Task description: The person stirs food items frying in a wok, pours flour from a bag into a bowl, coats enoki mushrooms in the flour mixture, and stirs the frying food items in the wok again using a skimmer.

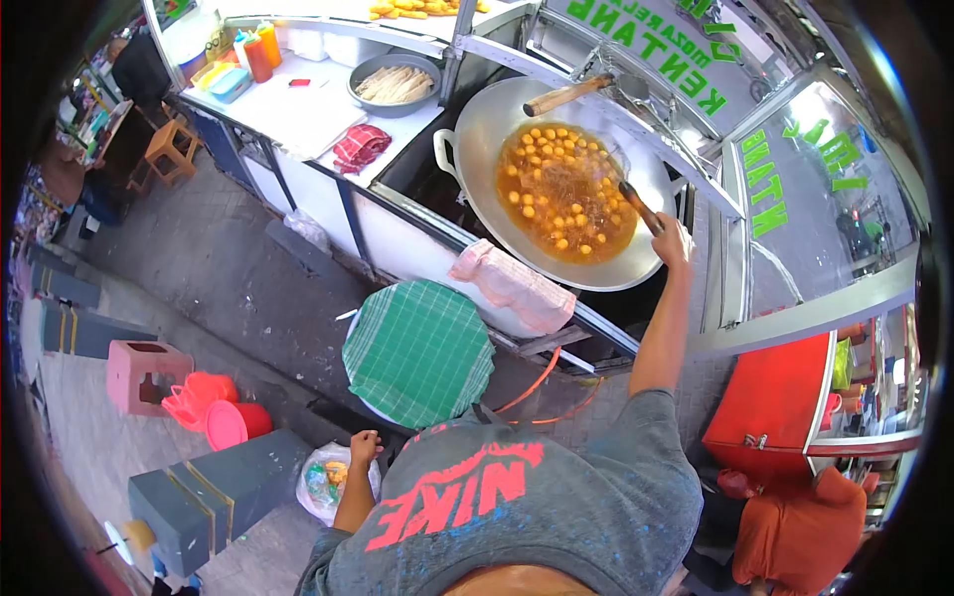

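My right hand [671, 241] is wrapped round the dark wooden handle of a frying spatula [644, 207], whose head is hidden in the oil. A large metal wok [477, 204] holds bubbling brown oil with many round yellow balls [559, 243] floating in it. Across the wok's far rim lies another wooden-handled tool [566, 95]. Low at my left side, my left hand [365, 447] hangs with its fingers curled in and nothing visible in them. Just below it is a plastic bag [326, 487] with scraps inside. A green checked cloth [419, 350] covers a round container in front of me.
A pink cloth [517, 288] hangs on the cart's front edge. The counter holds a grey bowl [395, 84], a red cloth [362, 147] and sauce bottles [260, 55]. Stools, a red bucket [238, 425] and a bench [219, 502] stand left. A person [800, 531] is at right.
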